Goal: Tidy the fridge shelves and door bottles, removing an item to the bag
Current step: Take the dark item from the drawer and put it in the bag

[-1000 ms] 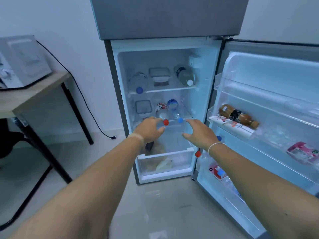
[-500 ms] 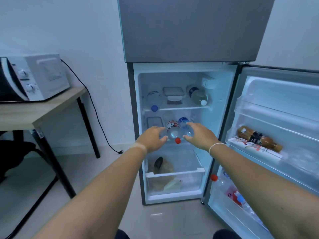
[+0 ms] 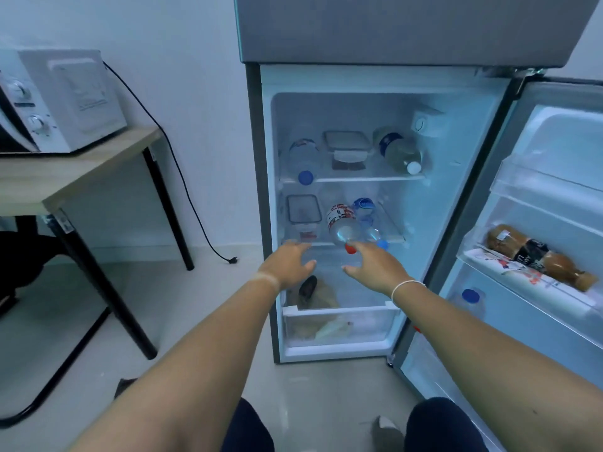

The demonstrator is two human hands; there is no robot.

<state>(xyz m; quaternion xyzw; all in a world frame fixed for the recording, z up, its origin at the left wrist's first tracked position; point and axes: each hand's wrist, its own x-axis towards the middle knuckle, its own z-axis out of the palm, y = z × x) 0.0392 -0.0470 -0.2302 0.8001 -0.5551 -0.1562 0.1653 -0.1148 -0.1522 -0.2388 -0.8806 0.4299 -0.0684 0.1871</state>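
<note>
A brushed grey metal fridge [image 3: 408, 27] stands open at centre frame, its white plastic liner glossy, shelves clear. Clear plastic bottles [image 3: 342, 223] lie inside. At left, a matt wood-grain worktop [image 3: 81, 171] on black metal legs; below, smooth pale floor tiles [image 3: 326, 402].

Bare forearms, thin white bracelet [image 3: 406, 286], seemingly dark trousers [image 3: 443, 425].
</note>
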